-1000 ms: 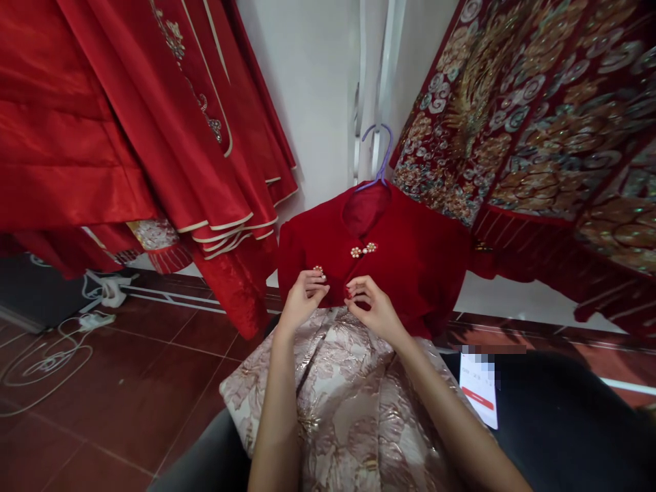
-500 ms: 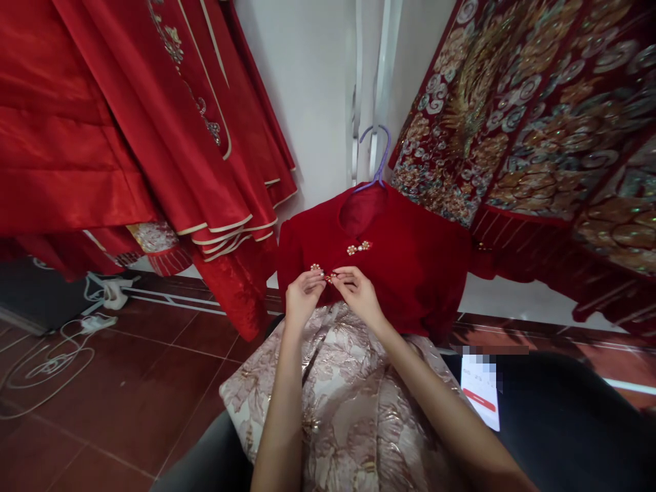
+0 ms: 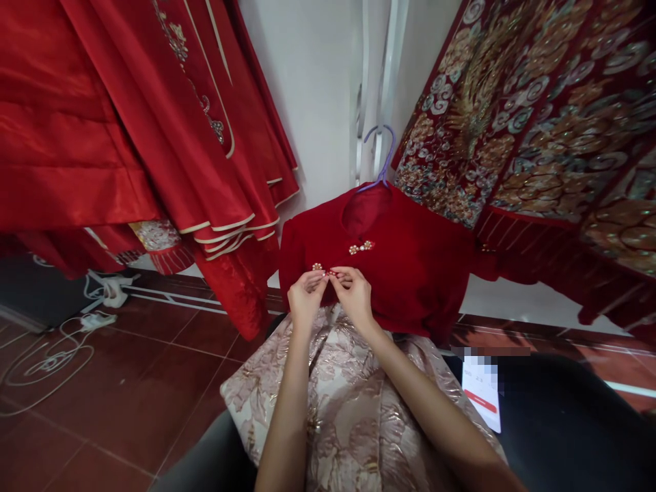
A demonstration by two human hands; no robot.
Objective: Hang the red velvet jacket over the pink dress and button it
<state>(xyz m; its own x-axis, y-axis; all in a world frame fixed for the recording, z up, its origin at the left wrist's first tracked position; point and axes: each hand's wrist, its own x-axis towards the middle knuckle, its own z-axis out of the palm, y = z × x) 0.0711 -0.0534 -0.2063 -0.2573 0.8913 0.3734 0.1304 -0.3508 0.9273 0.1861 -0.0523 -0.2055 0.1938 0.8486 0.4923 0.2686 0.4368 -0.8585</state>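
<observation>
A red velvet jacket (image 3: pixel 410 266) hangs on a purple hanger (image 3: pixel 384 164) in front of me. Near its neck a gold floral clasp with a pearl (image 3: pixel 361 247) spans the front. Lower down, my left hand (image 3: pixel 306 290) and my right hand (image 3: pixel 354 287) meet fingertip to fingertip, both pinched on the parts of a second clasp (image 3: pixel 318 267). One gold flower of that clasp shows above my left fingers; the rest is mostly covered. Beneath my forearms, pale pink brocade fabric (image 3: pixel 348 410) lies across my lap.
Red satin garments (image 3: pixel 205 171) hang at left, and a heavily embroidered red garment (image 3: pixel 538 137) hangs at right. A lit phone (image 3: pixel 480 393) rests on a dark surface at right. White cables (image 3: pixel 61 362) coil on the tiled floor (image 3: pixel 169 383).
My right hand has shifted slightly left, and its fingertips are closer to those of my left hand. The camera view has moved a little.
</observation>
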